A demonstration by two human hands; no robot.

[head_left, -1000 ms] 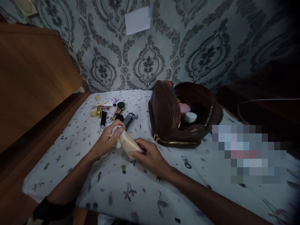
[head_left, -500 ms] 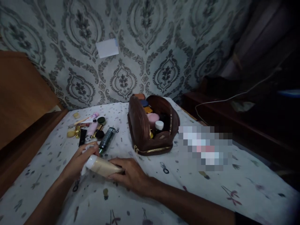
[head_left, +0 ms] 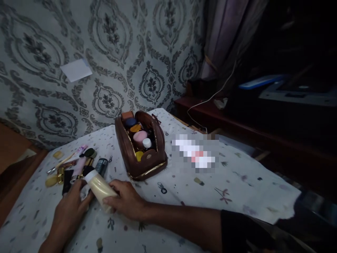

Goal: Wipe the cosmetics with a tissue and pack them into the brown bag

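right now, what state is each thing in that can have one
cream tube: held, tilted
right hand: closed around the cream tube
left hand: holding crumpled white tissue
brown bag: unzipped, open, well filled
white-capped container: inside the brown bag, cap uppermost
dark green bottle: lying down, partly hidden
white cable: loose, curved
pixelated item: cannot tell

A cloth-covered table (head_left: 205, 193) spreads before me: a brown bag (head_left: 123, 149) stands open beyond my right hand (head_left: 129, 202); a pink tube (head_left: 79, 166), dark bottle (head_left: 101, 166) and jar (head_left: 90, 153) lie beyond my left hand (head_left: 70, 202).
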